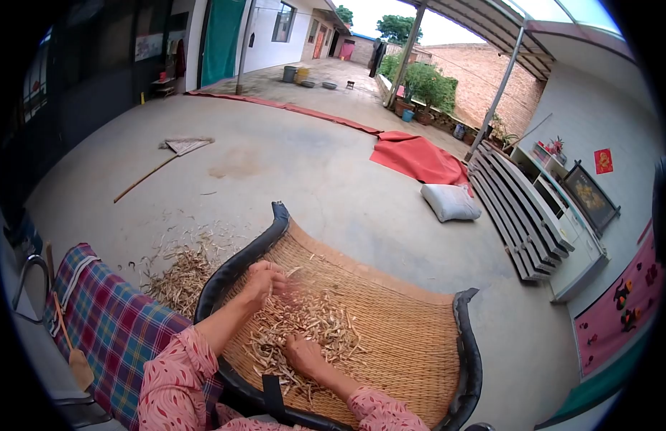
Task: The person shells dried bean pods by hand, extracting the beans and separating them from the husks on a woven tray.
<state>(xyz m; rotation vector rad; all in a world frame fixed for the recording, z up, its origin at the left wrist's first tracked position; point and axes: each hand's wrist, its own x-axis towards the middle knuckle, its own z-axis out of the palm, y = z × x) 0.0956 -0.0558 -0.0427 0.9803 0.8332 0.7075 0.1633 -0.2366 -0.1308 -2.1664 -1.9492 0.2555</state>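
Note:
A woven winnowing basket (405, 323) with a black-wrapped rim rests in front of me, its wide edge pointing away. Dried, pale husks or pods (340, 327) lie heaped on its left half. My left hand (265, 281) is over the heap's far side, its fingers curled together; what they hold is too small to make out. A reddish blur shows just beside those fingers. Lower down, my right hand (304, 355) is closed against the near part of the heap, with its fingertips partly hidden among the husks.
More husks (182, 276) are piled on the floor left of the basket. A plaid cloth (117, 316) hangs at my left. Further off lie a broom (164, 165), a white sack (450, 202) and a red sheet (419, 158). Stacked panels (516, 215) lean right.

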